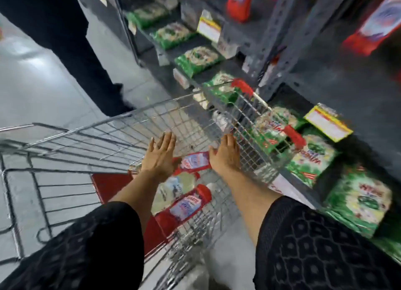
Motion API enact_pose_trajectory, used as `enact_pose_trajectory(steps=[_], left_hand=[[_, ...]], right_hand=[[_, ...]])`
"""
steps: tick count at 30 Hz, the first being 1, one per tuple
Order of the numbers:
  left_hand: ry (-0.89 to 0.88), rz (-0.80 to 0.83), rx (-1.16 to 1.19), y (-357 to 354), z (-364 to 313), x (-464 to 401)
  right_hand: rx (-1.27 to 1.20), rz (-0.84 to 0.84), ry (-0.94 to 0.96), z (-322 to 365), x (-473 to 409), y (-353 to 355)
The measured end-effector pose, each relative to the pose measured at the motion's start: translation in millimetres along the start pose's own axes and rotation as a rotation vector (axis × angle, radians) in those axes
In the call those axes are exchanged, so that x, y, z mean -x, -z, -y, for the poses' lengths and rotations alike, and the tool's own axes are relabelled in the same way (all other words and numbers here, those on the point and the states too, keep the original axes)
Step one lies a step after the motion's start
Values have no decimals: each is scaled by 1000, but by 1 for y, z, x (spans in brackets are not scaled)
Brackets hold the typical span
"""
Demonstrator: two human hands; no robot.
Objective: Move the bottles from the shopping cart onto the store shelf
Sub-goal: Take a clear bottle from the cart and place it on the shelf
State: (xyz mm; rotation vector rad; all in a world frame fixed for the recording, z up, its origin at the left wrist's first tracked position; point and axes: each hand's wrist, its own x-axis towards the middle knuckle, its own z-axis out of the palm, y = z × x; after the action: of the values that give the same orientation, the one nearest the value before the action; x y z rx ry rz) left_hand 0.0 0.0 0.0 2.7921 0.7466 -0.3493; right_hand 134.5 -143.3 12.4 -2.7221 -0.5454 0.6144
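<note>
A wire shopping cart [138, 125] stands beside the grey store shelf [325, 90]. Several bottles lie on their sides in it: a red bottle with a white label [195, 163] between my hands, a pale bottle [175, 189] below it, and another red bottle [186, 205] nearest me. My left hand [159, 155] hovers over the cart, fingers spread, holding nothing. My right hand [226, 155] is beside the cart's right wall, fingers extended and empty, just right of the upper red bottle. The view is motion-blurred.
Green detergent packs [308, 159] fill the bottom shelf right of the cart. Red bottles [240, 1] stand on upper shelves, with yellow price tags [327, 124] on the edges. A person in dark trousers [86, 57] stands on the grey floor beyond the cart.
</note>
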Motion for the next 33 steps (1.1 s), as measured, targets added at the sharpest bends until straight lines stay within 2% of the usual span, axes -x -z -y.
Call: enact_pose_trajectory(steps=[3,6,8,11,16,20,24,26,29,33], left_hand=[[131,299,64,-40,24,0],[226,615,274,-72,35,11],[258,631,303,-83,42,15],[281,622,198,-103,58,19],[293,609,166,-109,59,13],[359,601,295,-98,61,11],[303,591,429,-72,56,15],[269,591,456,-57,50,14],[205,521,477,-22,32,12],[81,405,518,28,-7,6]], right_hand=[[-131,252,-161,2,-10,-46],[-289,528,-354,-1,-10,-98],[-470,642,-486,6,-2,-112],[-661,724,-568,13,2,-126],[-869,739,-650,12,-1,-133],[-856,727,-690,6,-5,-132],[-1018,738,-711,2,-10,-125],[-1100,674,-741,-10,-15,-131],[-1198,478,-723,-21,-20,-111],[-1165,256,-629,2,5,2]])
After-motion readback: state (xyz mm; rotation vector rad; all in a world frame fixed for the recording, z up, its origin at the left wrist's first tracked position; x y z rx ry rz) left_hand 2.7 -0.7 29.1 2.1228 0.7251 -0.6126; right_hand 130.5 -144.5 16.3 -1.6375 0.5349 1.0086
